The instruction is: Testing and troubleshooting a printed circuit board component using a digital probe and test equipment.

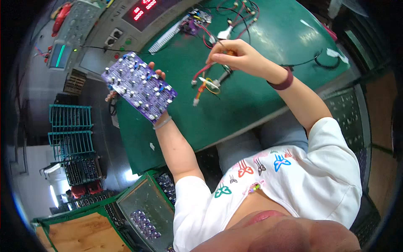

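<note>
My left hand point(158, 73) grips a purple circuit board point(140, 86) from beneath, with its fingertips showing at the edges. The board is tilted, its many white connectors and small parts facing up, and it hides most of the palm. To the right, above the green mat, my right hand point(237, 55) is closed in a pinch on a bundle of wires. From it hang a red wire point(199, 74) with a white plug, an orange-and-yellow wire point(200, 92) with a white plug, and a dark lead. Board and plugs are apart.
A grey instrument point(121, 31) with red digits and buttons stands at the far side. Near it on the green mat point(180, 115) lie a smaller purple board point(191, 27), a white strip point(168, 40) and tangled wires point(243, 17). Lower left, more boards point(145, 224) lie on a tray; teal racks point(70, 119) stand beyond.
</note>
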Motion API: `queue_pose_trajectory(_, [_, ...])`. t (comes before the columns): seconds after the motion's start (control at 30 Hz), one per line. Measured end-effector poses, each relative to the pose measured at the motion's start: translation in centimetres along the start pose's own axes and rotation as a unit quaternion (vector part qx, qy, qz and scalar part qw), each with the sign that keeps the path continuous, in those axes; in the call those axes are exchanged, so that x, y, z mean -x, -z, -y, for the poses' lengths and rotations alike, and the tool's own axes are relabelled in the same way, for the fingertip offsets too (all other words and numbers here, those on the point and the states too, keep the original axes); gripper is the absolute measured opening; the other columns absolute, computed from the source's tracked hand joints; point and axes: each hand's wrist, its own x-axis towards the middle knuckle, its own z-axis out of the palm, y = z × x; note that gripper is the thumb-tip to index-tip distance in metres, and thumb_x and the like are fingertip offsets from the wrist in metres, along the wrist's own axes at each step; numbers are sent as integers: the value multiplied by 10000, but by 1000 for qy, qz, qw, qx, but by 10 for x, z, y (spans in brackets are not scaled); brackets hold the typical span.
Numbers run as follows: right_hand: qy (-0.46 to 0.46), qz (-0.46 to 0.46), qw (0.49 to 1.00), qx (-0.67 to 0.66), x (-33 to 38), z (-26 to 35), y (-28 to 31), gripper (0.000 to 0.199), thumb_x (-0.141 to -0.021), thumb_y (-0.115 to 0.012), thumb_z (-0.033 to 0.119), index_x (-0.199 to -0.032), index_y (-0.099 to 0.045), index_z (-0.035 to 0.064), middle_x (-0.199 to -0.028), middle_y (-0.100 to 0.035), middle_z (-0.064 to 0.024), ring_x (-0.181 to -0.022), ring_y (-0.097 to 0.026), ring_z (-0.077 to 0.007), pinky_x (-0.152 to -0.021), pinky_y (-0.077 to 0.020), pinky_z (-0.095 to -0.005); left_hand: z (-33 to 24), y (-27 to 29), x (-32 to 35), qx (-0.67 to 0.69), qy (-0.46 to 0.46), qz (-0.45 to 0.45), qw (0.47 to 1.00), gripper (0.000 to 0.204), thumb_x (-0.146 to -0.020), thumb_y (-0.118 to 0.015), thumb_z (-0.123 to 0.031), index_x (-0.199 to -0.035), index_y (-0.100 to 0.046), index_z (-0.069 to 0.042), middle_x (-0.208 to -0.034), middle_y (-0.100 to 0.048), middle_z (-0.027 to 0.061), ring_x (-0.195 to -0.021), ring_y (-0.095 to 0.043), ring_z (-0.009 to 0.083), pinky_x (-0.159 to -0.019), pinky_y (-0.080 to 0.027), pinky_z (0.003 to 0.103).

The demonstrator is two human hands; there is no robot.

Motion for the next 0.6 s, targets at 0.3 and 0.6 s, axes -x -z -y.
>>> queue_pose_trajectory(0.3, [-232,61,952,191,239,17,48,260,-872,-767,195,-753,-643,-1,-692,-629,-50,-656,-580,-98,-566,-401,-285,11,-37,-22,18,207,102,973,923,-958,-600,-527,-1496,-210,114,-1391,-417,418,-1358,-397,516,-1172,-327,575])
queue_pose_trajectory(0.6, [-264,-230,845,405,378,-81,32,248,-750,-805,145,-919,-685,8,-872,-673,-149,-838,-666,-351,-733,-522,-414,77,-88,2,-72,128,127,981,1091,-861,-714,-569,-1495,-176,138,-1373,-440,385,-1322,-460,458,-1222,-242,536])
